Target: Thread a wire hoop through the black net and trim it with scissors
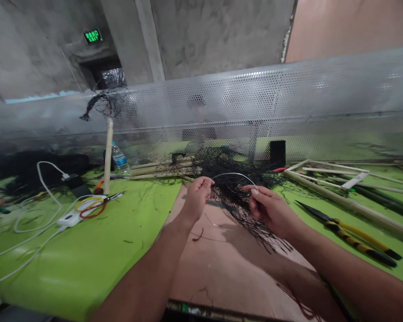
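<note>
I report my left hand [199, 194] and right hand [272, 208] each pinched shut on a thin wire [234, 173], bowed between them over black netting [243, 203], its arc formed but, I judge, unfastened, the pliers [336, 225] lying unheld.

Here's your left hand [198, 195], fingers pinched on a thin wire [234, 173], and your right hand [272, 208] grips it too, the wire arching up between them! Just behind and below sprawls black netting [243, 208], spilling onto the pale board [201, 273]. Over on your right, yellow-and-black pliers [342, 230] lie on the green tabletop [97, 255]; away left, a water bottle [120, 160] stands before the perforated screen [235, 100].
</note>
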